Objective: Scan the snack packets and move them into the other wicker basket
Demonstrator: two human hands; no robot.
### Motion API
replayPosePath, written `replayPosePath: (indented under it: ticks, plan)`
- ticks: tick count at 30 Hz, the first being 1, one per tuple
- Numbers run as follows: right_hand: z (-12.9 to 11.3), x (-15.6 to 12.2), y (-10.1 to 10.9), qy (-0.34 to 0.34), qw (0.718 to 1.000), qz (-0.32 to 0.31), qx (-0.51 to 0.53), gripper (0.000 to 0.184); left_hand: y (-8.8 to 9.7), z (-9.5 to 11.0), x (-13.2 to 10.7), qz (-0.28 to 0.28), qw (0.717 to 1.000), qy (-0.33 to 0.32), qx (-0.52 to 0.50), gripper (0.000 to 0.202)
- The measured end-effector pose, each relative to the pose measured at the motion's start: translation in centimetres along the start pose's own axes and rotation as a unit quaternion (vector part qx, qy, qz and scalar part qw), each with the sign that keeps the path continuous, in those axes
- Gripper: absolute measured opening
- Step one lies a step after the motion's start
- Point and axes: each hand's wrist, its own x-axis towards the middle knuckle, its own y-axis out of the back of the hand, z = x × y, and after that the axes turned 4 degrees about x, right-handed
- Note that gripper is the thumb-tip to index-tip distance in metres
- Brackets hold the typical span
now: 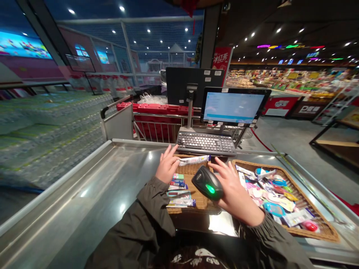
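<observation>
A long, slim white package with a dark blue end (195,160) is held at its left end by my left hand (167,164), its thumb beneath the raised fingers. My right hand (231,186) grips a black barcode scanner (207,182) with a glowing green light on top. The right fingertips reach toward the package's blue end; I cannot tell whether they touch it. Below both hands lies a wicker basket (200,203), with several slim packs (179,194) laid in a row along its left side.
To the right, another wicker basket (322,228) holds a jumble of small packaged items. A keyboard (207,142) and a lit monitor (234,106) stand behind the baskets. The metal counter (112,186) has a raised rim. Beyond it is a shopping cart (154,129).
</observation>
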Motion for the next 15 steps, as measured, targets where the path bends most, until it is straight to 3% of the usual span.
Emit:
replayPosePath:
  ticks: [9, 15]
  plan:
    - [-0.1, 0.4, -0.4, -0.009, 1.000, 0.004, -0.002, 0.046, 0.0, -1.2, 0.1, -0.004, 1.000, 0.007, 0.005, 0.030]
    - [0.2, 0.1, -0.6, -0.023, 1.000, -0.005, 0.001, 0.045, -1.3, -3.2, 0.3, -0.028, 0.999, 0.023, 0.020, 0.029]
